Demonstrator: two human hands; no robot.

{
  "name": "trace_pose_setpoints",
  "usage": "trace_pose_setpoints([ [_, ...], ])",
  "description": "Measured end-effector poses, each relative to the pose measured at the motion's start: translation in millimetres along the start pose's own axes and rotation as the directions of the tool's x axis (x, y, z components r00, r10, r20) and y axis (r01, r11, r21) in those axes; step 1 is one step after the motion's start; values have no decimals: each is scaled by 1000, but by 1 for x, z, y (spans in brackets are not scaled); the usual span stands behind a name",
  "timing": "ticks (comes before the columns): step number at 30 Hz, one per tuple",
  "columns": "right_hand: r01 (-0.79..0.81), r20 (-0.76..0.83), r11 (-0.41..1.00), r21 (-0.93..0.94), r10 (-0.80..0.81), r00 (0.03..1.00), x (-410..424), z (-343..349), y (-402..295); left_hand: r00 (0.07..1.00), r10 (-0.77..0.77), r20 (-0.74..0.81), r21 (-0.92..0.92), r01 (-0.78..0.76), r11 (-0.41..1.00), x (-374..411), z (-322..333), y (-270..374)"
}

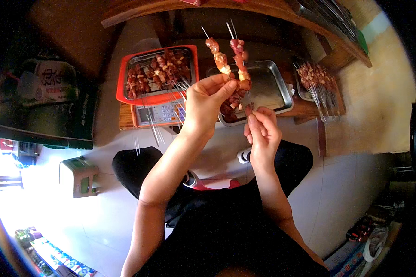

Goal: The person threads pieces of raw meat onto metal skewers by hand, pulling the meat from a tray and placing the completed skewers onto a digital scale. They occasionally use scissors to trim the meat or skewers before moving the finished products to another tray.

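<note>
My left hand (208, 100) pinches meat skewers (219, 59) between thumb and fingers; their pointed metal ends stick out away from me, and pieces of raw meat are threaded along them. Close by on the right, my right hand (263, 133) holds a small piece of meat (249, 108) at its fingertips. Beneath both hands lies a metal tray (287, 98) with loose raw meat (230, 112) at its near left, partly hidden by the hands. Loaded skewers (159, 71) fill another metal tray on an orange-red digital scale (122, 83), their bare ends pointing towards me.
More loaded skewers (315, 78) lie on a tray at the right of the low wooden table (126, 116). A wooden ledge (353, 48) curves above, carrying bare metal skewers (336, 20). A plastic stool (77, 177) stands on the floor at left; a dark green container (55, 117) is nearby.
</note>
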State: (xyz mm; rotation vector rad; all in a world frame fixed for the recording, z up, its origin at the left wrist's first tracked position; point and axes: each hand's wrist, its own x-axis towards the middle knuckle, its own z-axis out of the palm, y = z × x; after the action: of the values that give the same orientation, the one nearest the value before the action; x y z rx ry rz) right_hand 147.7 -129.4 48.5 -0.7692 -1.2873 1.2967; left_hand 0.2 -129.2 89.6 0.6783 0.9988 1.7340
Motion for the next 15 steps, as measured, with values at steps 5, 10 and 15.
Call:
trace_pose_setpoints([
  [5,37,75,998,-55,-33,997,-3,32,12,987,58,-153,14,-56,998,0,-38,1],
  [10,118,194,955,-272,-66,979,12,69,33,915,141,-378,-10,-156,988,-16,-99,22],
  [15,298,326,741,-602,-113,939,43,132,52,775,299,-556,84,-306,948,-54,-168,51],
])
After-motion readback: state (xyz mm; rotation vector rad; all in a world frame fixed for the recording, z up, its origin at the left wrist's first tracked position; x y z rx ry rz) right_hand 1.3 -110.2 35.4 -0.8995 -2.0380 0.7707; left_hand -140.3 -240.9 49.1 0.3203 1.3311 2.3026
